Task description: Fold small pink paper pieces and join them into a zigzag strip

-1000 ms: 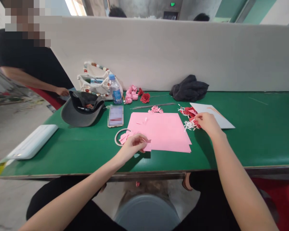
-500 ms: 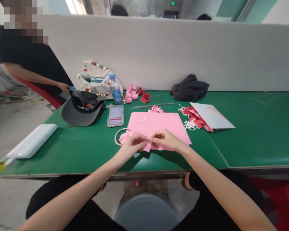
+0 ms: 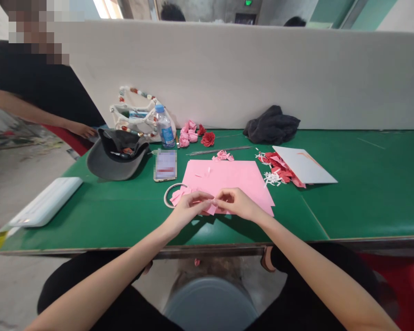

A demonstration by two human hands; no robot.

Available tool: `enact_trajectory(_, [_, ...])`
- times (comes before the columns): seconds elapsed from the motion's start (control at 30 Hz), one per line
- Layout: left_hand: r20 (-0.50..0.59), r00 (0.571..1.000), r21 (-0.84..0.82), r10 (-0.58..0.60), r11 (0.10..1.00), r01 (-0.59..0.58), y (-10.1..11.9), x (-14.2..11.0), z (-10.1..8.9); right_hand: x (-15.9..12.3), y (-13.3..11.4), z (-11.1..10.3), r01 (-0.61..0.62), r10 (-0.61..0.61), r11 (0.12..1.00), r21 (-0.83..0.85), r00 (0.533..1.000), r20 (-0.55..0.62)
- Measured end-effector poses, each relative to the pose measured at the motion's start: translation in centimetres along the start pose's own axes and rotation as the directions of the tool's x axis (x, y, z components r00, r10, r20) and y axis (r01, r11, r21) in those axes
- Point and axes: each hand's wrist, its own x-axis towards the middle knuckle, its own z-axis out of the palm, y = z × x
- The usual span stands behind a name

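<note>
My left hand (image 3: 188, 208) and my right hand (image 3: 235, 204) meet above the front edge of a stack of pink paper sheets (image 3: 227, 177). Their fingertips pinch a small pink paper piece (image 3: 211, 209) between them. Just left of my left hand, a crumpled pink paper scrap (image 3: 178, 196) lies over a pale ring (image 3: 170, 195). Loose pink paper curls (image 3: 222, 156) lie beyond the stack, next to thin wire stems (image 3: 221, 150).
Red paper scraps (image 3: 278, 165) and white shreds (image 3: 271, 179) lie by a white card (image 3: 305, 164). Paper flowers (image 3: 188, 134), a water bottle (image 3: 164, 127), a phone (image 3: 165, 165), a black cap (image 3: 117, 156) and a dark cloth (image 3: 271, 124) stand on the green table (image 3: 365, 193). A person (image 3: 34, 82) stands at left.
My right hand has moved from the red scraps to the pink piece, joining my left hand. Between the last two moments, both hands barely shift.
</note>
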Motion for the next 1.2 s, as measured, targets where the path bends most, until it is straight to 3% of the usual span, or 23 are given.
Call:
enact_trajectory(0.13, [0.042,0.999,-0.055,-0.03,0.998,0.033,-0.5,0.1,-0.1,0.2,0.3,0.1,0.068,-0.071,0.996,-0.056,0.996,-0.061])
enact_trajectory(0.47, [0.059,0.998,-0.02,0.007,1.0,-0.005,-1.8,0.6,-0.4,0.3,0.6,0.7,0.051,-0.053,0.997,-0.057,0.998,-0.032])
enact_trajectory(0.73, [0.061,0.998,-0.018,0.009,1.0,-0.008,-1.5,0.4,-0.1,-0.2,0.7,1.8,0.124,-0.151,0.977,-0.172,0.976,-0.157])
enact_trajectory(1.07, [0.06,0.998,-0.017,0.005,1.0,-0.004,-1.1,0.5,-0.6,0.6,1.1,1.5,0.044,-0.038,0.992,0.12,0.998,-0.052])
enact_trajectory(1.2, [0.035,0.999,-0.045,-0.012,0.999,0.013,-1.2,0.7,-0.8,1.0,1.6,1.4,0.062,-0.051,0.983,0.173,0.996,-0.067])
